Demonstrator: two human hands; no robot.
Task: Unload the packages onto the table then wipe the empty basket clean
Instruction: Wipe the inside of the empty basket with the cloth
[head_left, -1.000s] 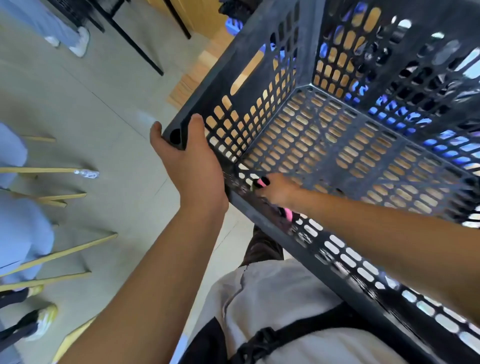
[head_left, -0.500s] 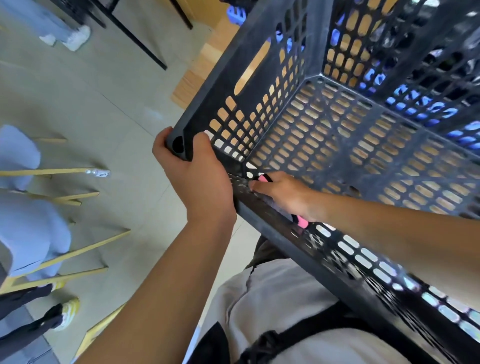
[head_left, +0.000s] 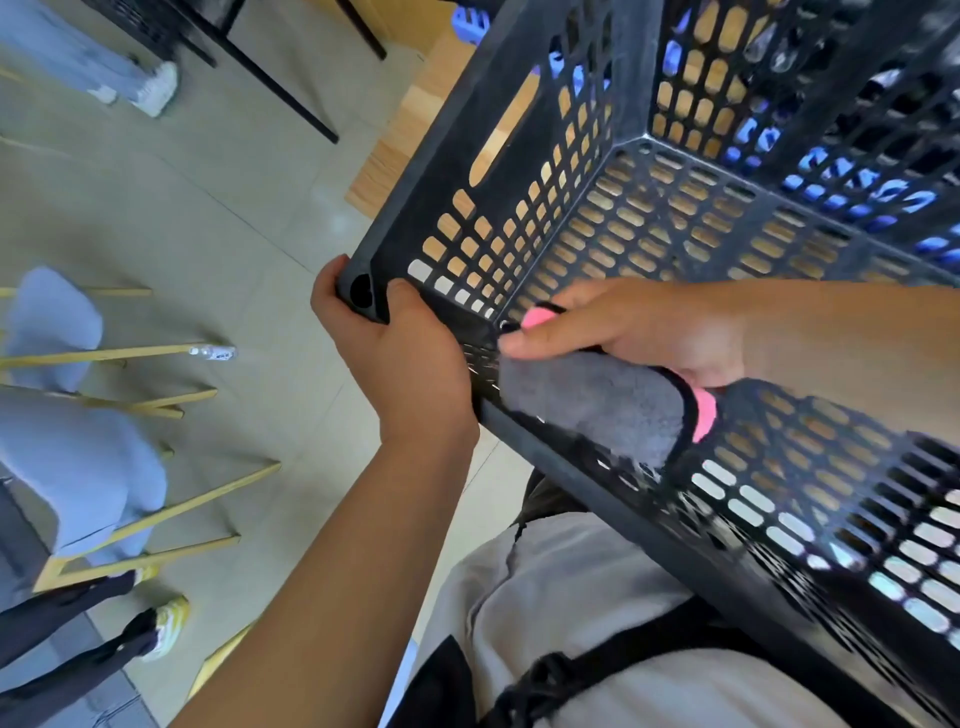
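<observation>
Now wiping: my left hand (head_left: 410, 364) clamps the corner of the empty black perforated plastic basket (head_left: 675, 228), tilted against me; right hand (head_left: 649, 332) pinches the grey-and-pink microfibre cloth (head_left: 597, 405) over the near rim; next, sweep along that rim.

Basket (head_left: 524, 93) matt black perforated plastic; cloth (head_left: 597, 402) fuzzy grey microfibre; floor (head_left: 171, 202) glossy tile.

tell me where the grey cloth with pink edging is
In the head view, the grey cloth with pink edging is under the right hand, draped over the black perforated basket's near rim.
</observation>
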